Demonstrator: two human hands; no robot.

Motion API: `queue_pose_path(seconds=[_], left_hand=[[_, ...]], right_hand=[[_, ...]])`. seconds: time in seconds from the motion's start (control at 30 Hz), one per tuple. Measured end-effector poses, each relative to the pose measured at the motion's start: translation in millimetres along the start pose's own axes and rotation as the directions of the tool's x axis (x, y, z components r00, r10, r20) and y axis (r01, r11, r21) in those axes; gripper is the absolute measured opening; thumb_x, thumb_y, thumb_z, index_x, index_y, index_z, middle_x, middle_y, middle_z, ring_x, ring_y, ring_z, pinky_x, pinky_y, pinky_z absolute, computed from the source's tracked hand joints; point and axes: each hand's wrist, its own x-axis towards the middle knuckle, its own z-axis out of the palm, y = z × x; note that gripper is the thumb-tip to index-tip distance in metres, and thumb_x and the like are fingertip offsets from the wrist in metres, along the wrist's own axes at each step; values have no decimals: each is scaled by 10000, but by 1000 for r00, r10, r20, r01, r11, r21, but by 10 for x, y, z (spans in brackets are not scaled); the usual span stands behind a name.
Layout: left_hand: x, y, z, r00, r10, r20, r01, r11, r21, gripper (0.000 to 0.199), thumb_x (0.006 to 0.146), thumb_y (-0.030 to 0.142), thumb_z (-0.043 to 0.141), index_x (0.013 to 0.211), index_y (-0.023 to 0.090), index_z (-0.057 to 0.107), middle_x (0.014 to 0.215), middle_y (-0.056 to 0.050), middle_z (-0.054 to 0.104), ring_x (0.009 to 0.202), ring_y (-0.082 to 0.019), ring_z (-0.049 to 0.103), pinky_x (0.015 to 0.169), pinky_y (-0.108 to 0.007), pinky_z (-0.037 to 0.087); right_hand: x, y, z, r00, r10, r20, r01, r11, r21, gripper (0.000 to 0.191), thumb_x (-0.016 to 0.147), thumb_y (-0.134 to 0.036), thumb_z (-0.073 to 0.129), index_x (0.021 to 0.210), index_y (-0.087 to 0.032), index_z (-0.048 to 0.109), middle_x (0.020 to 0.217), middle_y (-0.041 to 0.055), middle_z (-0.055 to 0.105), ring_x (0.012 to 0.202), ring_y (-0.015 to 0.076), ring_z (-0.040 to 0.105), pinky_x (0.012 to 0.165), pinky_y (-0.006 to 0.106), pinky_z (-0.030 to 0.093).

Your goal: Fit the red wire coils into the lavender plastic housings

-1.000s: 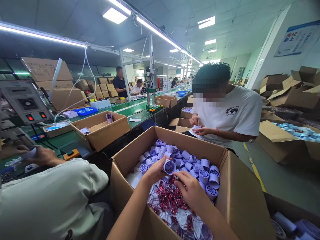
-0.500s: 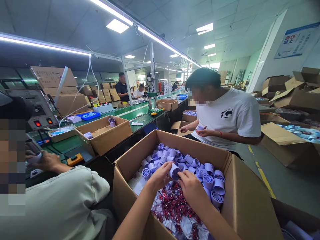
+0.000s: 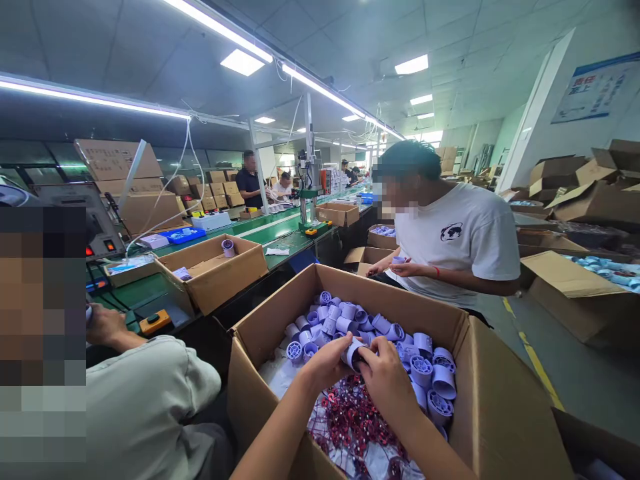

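Observation:
My left hand point(image 3: 331, 360) is closed round a lavender plastic cylinder point(image 3: 353, 352), whose dark open end is turned toward me. Bent fingers of my right hand point(image 3: 384, 373) reach into that opening, pinched together; what they hold, if anything, is hidden. Both hands are above a large cardboard box point(image 3: 280, 293). Many similar lavender cylinders point(image 3: 423, 368) lie in its far and right parts, some showing a spoked end. Below my hands is a tangled heap of small red parts with dark wires point(image 3: 350, 417), on whitish plastic bags point(image 3: 280, 370).
A co-worker in a white T-shirt point(image 3: 465, 233) sits across the box, holding a lavender part. On the left, another person's light sleeve point(image 3: 150, 393) is close by. A smaller carton point(image 3: 225, 283) stands on the green bench point(image 3: 165, 273). Open cartons point(image 3: 575, 293) stand at right.
The cylinder has been tilted so its opening faces me more, and my right fingers have moved from its edge into the opening. The view has shifted slightly.

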Motion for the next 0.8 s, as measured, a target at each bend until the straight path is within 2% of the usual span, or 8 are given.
queue_pose_path(seconds=[0.23,0.4,0.5,0.6,0.8], left_hand=[[16,15,23,999,-12,-42,10,999,-51,306,820,390,648,902,96,644,722,-26,598,610,-112,532,595,-218,425],[-6,25,51,999,-3,-33,1,997,-71,283,819,386,651,903,116,650,712,-21,607,599,-109,537,568,-207,420],[-11,22,54,1000,16,-26,-17,998,-62,276,815,397,650,869,126,660,723,-27,620,602,-108,537,557,-200,416],[-2,10,45,999,40,-15,-40,998,-52,269,817,400,642,820,133,674,764,-52,646,628,-118,550,586,-206,429],[-15,-1,47,999,51,-8,-52,996,-66,251,811,390,649,803,143,695,827,-73,671,649,-128,545,596,-210,421]], right_hand=[[-16,51,28,998,2,-59,3,995,96,226,850,-114,494,863,-222,693,806,55,545,760,216,558,693,346,494],[-39,65,101,987,-4,-163,8,1000,20,223,888,-181,472,882,-219,692,824,86,578,775,240,565,685,369,503],[-54,55,141,977,-2,-213,-4,1000,-28,219,890,-196,475,884,-227,692,899,111,621,823,258,580,708,393,509],[-66,59,171,977,13,-214,-18,1000,-19,219,884,-185,475,894,-223,691,965,126,645,874,279,595,738,427,513],[-75,84,189,982,18,-190,2,995,101,197,875,-161,487,910,-210,675,939,111,660,874,270,622,769,432,526]])
